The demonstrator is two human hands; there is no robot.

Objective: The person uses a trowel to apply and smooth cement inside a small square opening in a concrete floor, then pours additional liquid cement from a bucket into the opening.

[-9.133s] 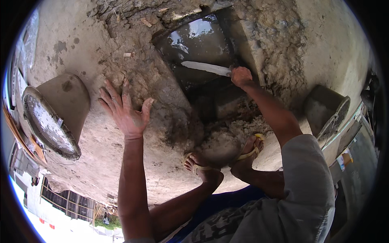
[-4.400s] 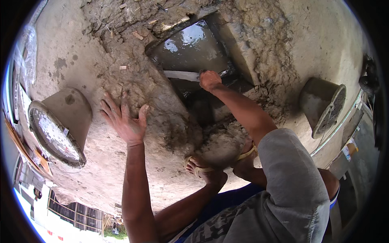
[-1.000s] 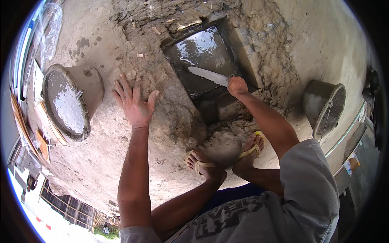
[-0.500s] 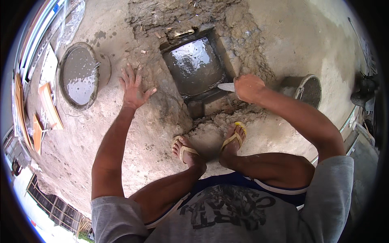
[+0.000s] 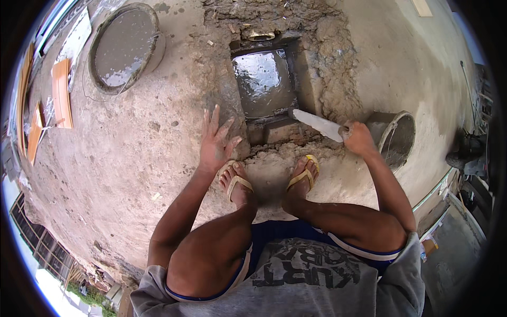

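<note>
Long blade, right-hand grip, wet pit out front

So, starting close in: grey T-shirt (image 5: 311,272), blue shorts (image 5: 282,231) with pale trim, knees bent, both feet in yellowish flip-flops (image 5: 237,182) on the dusty ground (image 5: 132,169). Just past the left foot is the left hand (image 5: 218,142), fingers spread and holding nothing; can't tell if it's touching the ground or just above it

Right hand (image 5: 359,138) is the busy one, fingers curled tight around the handle end of a long pale blade (image 5: 318,125). The handle's mostly hidden in the fist, and the blade sticks out from the knuckles side, away to the upper left, with its tip at the near right corner of a square pit (image 5: 305,87). Can't tell if the tip actually touches

Pit's got shiny wet grey stuff (image 5: 266,87) in it, lumpy mud (image 5: 334,58) along the right side. One tilted bucket (image 5: 376,127) sits just beyond the right hand, and a bigger round tub (image 5: 94,61) of grey slurry is farther off to the left, near some orange-brown boards (image 5: 62,95)
</note>
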